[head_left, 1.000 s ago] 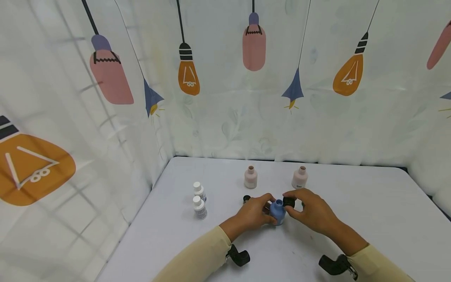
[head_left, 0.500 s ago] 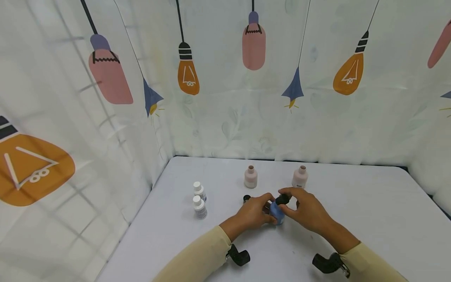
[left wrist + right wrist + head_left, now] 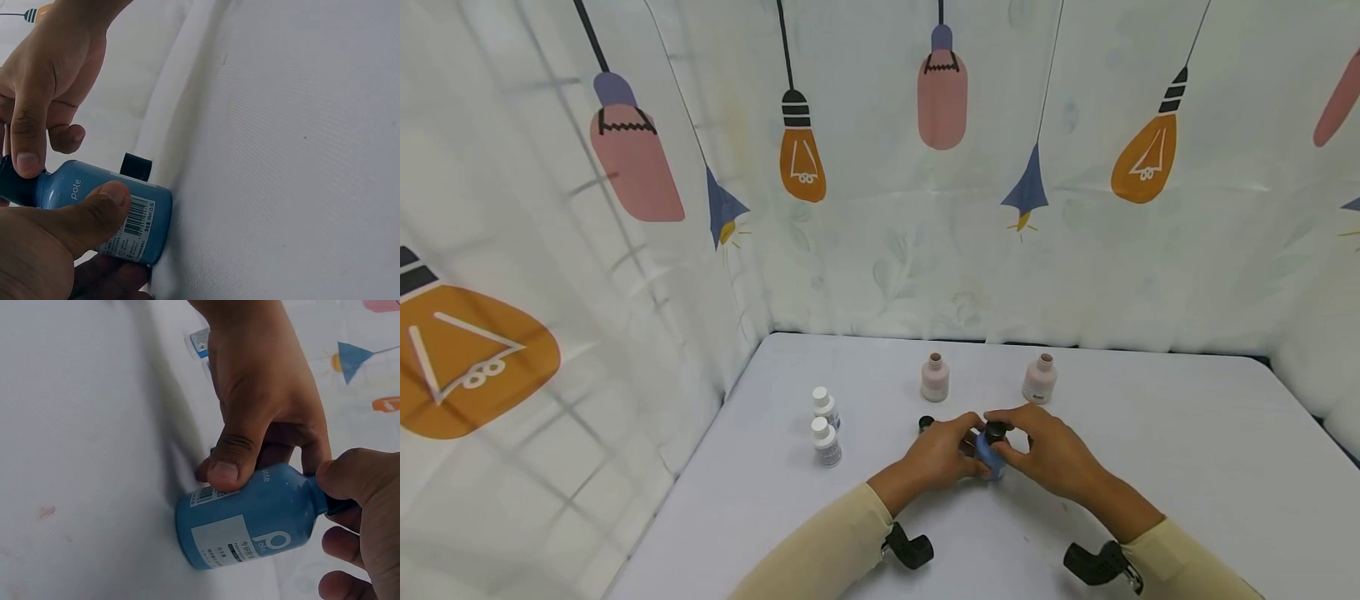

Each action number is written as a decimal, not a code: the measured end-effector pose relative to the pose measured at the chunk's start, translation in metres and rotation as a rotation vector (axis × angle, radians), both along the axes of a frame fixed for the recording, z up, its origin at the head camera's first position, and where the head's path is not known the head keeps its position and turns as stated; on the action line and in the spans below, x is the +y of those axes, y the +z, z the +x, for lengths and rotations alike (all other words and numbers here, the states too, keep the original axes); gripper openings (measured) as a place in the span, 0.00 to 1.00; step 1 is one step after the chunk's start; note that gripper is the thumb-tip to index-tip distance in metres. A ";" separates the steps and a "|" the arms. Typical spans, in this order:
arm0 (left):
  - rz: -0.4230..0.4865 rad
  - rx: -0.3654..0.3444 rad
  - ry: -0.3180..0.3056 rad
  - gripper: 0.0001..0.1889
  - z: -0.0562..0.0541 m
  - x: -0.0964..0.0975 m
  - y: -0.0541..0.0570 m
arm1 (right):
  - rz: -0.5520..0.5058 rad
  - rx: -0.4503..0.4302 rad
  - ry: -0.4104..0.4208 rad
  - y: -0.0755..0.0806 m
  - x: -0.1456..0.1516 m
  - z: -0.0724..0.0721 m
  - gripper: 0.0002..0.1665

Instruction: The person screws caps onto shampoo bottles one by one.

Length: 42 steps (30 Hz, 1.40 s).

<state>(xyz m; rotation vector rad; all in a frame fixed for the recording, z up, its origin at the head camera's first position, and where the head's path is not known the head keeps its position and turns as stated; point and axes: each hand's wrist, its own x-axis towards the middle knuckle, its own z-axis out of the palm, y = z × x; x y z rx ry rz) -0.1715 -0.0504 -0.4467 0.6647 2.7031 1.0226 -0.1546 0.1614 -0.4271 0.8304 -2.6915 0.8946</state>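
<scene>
A small blue bottle (image 3: 990,457) with a printed white label stands on the table between the two hands. My left hand (image 3: 938,454) grips its body, thumb across the barcode label (image 3: 139,219) in the left wrist view. Between thumb and fingers, my right hand (image 3: 1054,450) pinches a black cap (image 3: 996,430) at the bottle's neck. The right wrist view shows the cap (image 3: 339,505) at the neck end, largely covered by the right fingers. Behind the left hand, a second black cap (image 3: 926,422) shows, with whatever is below it mostly hidden.
Two uncapped pale pink bottles, one at centre (image 3: 935,380) and one further right (image 3: 1039,380), stand towards the back. On the left are two white-capped bottles, the nearer (image 3: 827,445) in front of the farther (image 3: 824,406). A patterned curtain (image 3: 880,258) hangs behind the white table (image 3: 1150,467).
My right hand has brought the black cap leftward from beside the bottle's open mouth onto its neck, first tilted, now level. The left hand keeps its grip on the bottle.
</scene>
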 end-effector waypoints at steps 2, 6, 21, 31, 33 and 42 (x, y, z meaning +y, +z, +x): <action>0.016 -0.006 0.006 0.28 0.000 0.000 -0.001 | -0.006 -0.003 -0.002 0.000 0.000 0.000 0.28; 0.064 -0.017 0.015 0.29 -0.001 0.000 -0.003 | -0.014 -0.027 -0.046 0.001 -0.002 0.000 0.26; 0.116 0.018 -0.034 0.30 -0.002 -0.003 -0.009 | 0.008 -0.073 -0.149 0.001 -0.003 0.000 0.34; 0.083 0.024 -0.041 0.29 -0.004 -0.003 -0.007 | -0.021 0.059 0.028 0.003 0.003 -0.001 0.22; 0.082 0.022 -0.045 0.29 -0.004 -0.003 -0.007 | 0.007 0.043 -0.032 0.005 0.000 -0.001 0.21; 0.062 0.002 -0.046 0.28 -0.003 -0.001 -0.003 | 0.015 -0.032 -0.130 0.005 -0.003 0.001 0.30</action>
